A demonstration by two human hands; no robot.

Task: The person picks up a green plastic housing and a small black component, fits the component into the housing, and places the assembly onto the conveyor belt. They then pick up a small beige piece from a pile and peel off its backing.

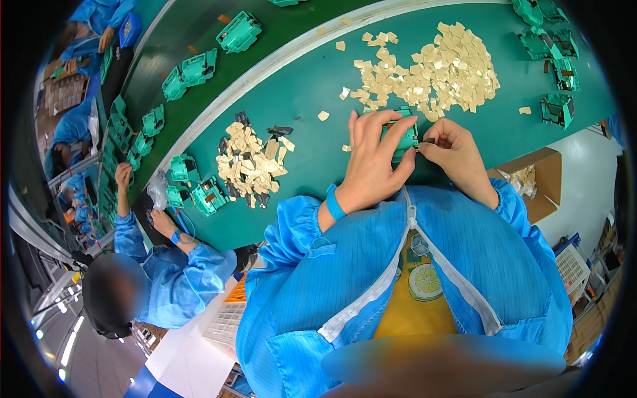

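My left hand [373, 159] lies over a green plastic housing [407, 137] on the green work table, fingers across its top and thumb at its near side. My right hand [452, 154] is closed in a pinch at the housing's right edge. Between its fingertips is a small black piece [428, 140], touching or very close to the housing; I cannot tell which. Just beyond my hands spreads a large pile of cream-coloured flat pieces [458, 69]. A blue band circles my left wrist.
A mixed heap of cream and black pieces [249, 159] lies to the left, beside several green housings [209, 196]. More housings [556, 109] stand far right. Beyond a white rail [265, 69], a dark green belt carries others. A co-worker [172, 278] sits at left; a cardboard box [541, 182] stands right.
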